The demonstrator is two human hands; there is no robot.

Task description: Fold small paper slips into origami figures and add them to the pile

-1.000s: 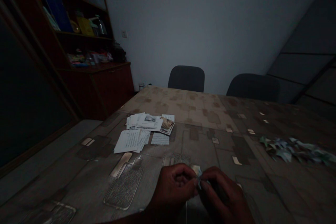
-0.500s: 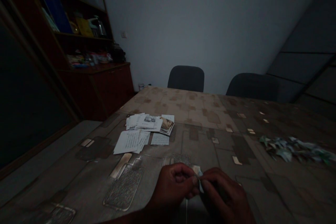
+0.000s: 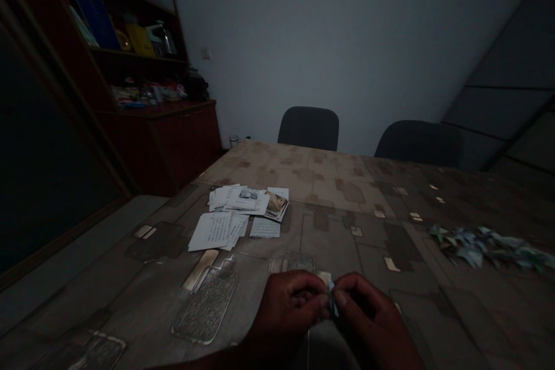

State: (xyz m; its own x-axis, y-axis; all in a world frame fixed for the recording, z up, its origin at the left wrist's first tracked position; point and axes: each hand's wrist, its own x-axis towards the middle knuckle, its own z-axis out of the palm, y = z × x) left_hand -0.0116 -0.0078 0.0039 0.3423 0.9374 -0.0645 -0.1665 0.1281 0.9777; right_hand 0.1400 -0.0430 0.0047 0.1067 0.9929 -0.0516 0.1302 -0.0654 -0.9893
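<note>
Left hand and right hand: fingers curled tight, together pinching one small folded paper piece, bluish, above the near part of the patterned table. Far right: one loose heap of folded paper pieces, too many to count. Far left: scattered white papers.

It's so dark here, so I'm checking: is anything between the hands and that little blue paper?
Nothing visible stands in the way: the left hand and the right hand pinch the small pale blue paper from either side, touching it directly.
</note>
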